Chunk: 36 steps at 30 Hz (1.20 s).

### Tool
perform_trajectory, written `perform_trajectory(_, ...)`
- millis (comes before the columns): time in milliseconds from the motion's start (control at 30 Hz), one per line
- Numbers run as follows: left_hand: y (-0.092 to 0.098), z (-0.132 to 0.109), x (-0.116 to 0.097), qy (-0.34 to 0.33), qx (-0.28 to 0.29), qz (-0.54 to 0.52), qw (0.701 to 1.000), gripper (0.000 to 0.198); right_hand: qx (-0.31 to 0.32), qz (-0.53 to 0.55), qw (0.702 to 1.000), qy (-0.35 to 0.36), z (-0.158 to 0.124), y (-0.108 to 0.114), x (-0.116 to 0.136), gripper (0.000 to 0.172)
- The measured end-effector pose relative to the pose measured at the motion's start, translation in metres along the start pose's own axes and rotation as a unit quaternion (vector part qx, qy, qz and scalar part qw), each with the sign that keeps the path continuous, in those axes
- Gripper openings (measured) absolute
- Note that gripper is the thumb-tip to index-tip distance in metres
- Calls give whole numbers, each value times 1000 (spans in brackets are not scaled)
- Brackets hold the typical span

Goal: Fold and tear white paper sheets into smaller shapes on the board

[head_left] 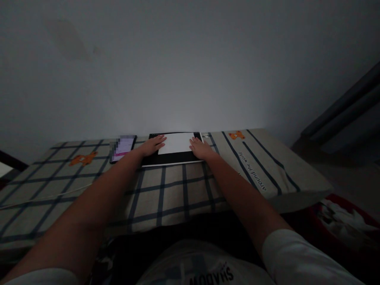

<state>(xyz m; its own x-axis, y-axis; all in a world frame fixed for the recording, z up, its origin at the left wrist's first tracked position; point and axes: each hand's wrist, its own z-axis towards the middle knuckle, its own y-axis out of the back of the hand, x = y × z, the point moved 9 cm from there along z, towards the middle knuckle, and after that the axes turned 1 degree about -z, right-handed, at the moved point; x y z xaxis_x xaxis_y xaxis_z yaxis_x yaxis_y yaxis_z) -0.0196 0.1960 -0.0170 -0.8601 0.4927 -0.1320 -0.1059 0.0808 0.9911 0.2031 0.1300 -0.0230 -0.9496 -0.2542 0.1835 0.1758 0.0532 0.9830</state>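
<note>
Lettered shirt point(190, 257) nearest. Left hand point(152, 145) flat, fingers spread, on white sheet's point(177, 143) left end; right hand point(200, 148) likewise, right end; neither grips anything. Sheet between hands, atop black pad point(169, 158). Phone point(125, 146) left of left hand. Red container point(341, 200), well right of right hand, holds crumpled whitish stuff point(341, 217), unclear what.

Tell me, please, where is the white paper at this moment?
In the head view, the white paper lies near the middle, on the black pad, between the left hand at its left edge and the right hand at its right edge.
</note>
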Motion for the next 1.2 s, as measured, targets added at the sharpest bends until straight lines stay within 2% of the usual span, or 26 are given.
perform_trajectory(267, 7, -4, -11, 34, -26, -9, 999, 62, -26, -34, 999, -2, -3, 4, 5, 56)
perform_trajectory(400, 15, -5, -22, 64, -87, 26, 994, 55, -37, -56, 998, 3, -6, 8, 8, 55)
perform_trajectory(500, 15, -5, -31, 70, -103, 32, 992, 51, -57, -80, 995, 25, -9, 14, 14, 54)
perform_trajectory(600, 15, -7, -35, 72, -108, 39, 991, 50, -74, -93, 990, 72, -14, 20, 30, 54)
perform_trajectory(700, 14, -11, -39, 68, -103, 54, 991, 53, -77, -82, 985, 128, -18, 21, 58, 54)
perform_trajectory(800, 13, -13, -40, 69, -93, 59, 992, 53, -62, -88, 978, 179, -20, 13, 90, 56)
perform_trajectory(900, 11, -14, -39, 73, -78, 56, 993, 54, -29, -83, 980, 181, -15, 2, 108, 60)
perform_trajectory(1033, 8, -13, -36, 78, -70, 48, 993, 56, -1, -46, 986, 157, -5, -5, 109, 64)
perform_trajectory(1200, 5, -10, -32, 76, -77, 41, 993, 55, 0, -23, 995, 102, 3, -3, 87, 66)
